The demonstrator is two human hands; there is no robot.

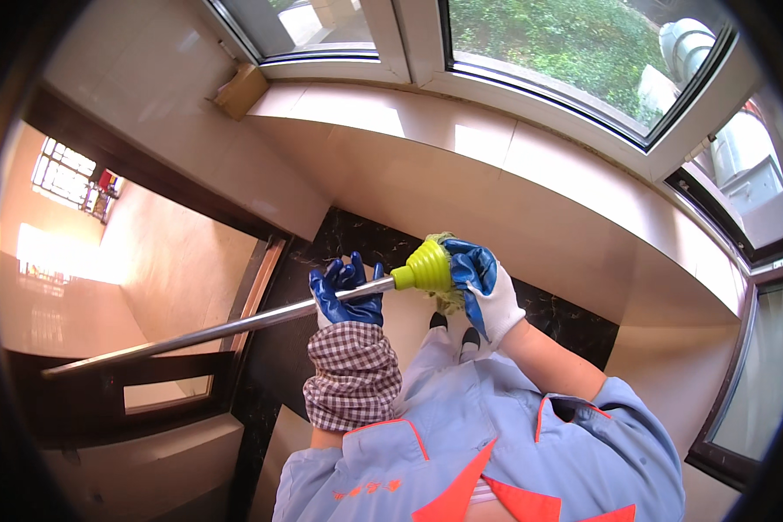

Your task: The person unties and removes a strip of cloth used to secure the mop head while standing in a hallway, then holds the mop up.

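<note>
A mop with a metal pole (235,328) slants across the view, its lime-green ribbed plastic head (425,266) raised in front of my body. My left hand (349,293), in a blue-coated work glove below a checked sleeve cover, lies palm up under the pole near the green socket; its fingers are spread and the pole rests across it. Greenish mop strands (449,303) hang from the wide end of the head. My right hand (486,284), in a blue and white glove, pinches at the strands beside the head's rim. Its fingertips are partly hidden.
A tiled window ledge (424,127) runs under the white-framed windows, with a small cardboard box (241,90) at its left end. At left is a dark-framed doorway (261,280). Another dark-framed window (757,352) stands at right. Black marble edging (365,228) borders the floor around my feet.
</note>
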